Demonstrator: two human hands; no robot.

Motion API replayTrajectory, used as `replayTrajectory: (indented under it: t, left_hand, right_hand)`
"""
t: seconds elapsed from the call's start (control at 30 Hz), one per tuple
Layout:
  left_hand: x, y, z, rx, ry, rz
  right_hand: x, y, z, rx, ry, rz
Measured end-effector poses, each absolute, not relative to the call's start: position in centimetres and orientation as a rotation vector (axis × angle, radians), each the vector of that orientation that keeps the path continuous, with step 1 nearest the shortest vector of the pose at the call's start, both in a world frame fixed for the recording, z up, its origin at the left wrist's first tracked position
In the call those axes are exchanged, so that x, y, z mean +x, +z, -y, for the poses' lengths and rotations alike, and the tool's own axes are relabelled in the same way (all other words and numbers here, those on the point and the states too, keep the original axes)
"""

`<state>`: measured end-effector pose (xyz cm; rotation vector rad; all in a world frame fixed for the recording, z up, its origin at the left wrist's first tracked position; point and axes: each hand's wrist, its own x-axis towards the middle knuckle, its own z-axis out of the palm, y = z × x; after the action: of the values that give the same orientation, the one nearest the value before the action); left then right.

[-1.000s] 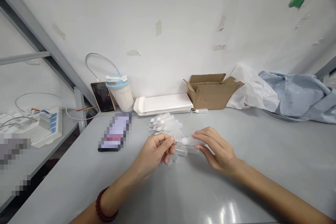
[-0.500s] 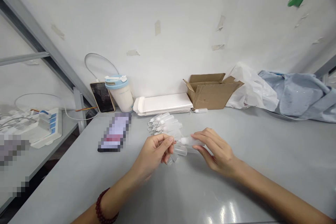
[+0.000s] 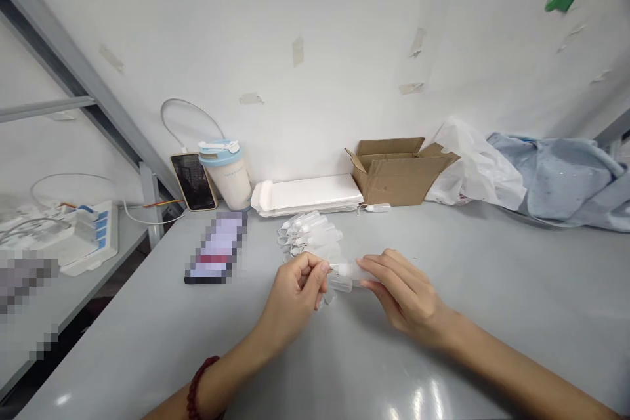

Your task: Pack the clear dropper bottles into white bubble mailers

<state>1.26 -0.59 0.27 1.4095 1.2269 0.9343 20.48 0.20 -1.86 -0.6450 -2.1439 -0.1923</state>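
My right hand (image 3: pixel 406 292) holds a small translucent plastic squeeze bottle (image 3: pixel 350 270) by its body, between thumb and fingers. The bottle lies level, its white neck pointing left. At that end my left hand (image 3: pixel 295 292) is closed in a pinch on the bottle's thin tip, which the fingertips mostly hide. Just behind the hands lies a pile of similar bottles (image 3: pixel 310 230), with thin loops at their left ends. Another translucent bottle (image 3: pixel 340 283) rests on the table under the held one, partly covered.
Along the wall stand a phone (image 3: pixel 194 180), a lidded cup (image 3: pixel 229 177), a stack of flat white packets (image 3: pixel 310 195) and an open cardboard box (image 3: pixel 401 177). One bottle (image 3: pixel 378 208) lies before the box. A white plastic bag (image 3: pixel 472 167) and blue cloth (image 3: pixel 561 177) are at right.
My left fingertips have come closer to the neck of the held bottle, and the thin tip shows less. My right hand has sunk slightly. The view has shifted a little.
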Motion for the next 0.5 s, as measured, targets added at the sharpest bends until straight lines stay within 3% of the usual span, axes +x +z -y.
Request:
replayTrajectory:
  t: [0.5]
  left_hand:
    - [1.9,-0.6,1.1,1.371,0.944,-1.206]
  right_hand:
    - [20.0,-3.1,0.0,-0.602,-0.214,2.108]
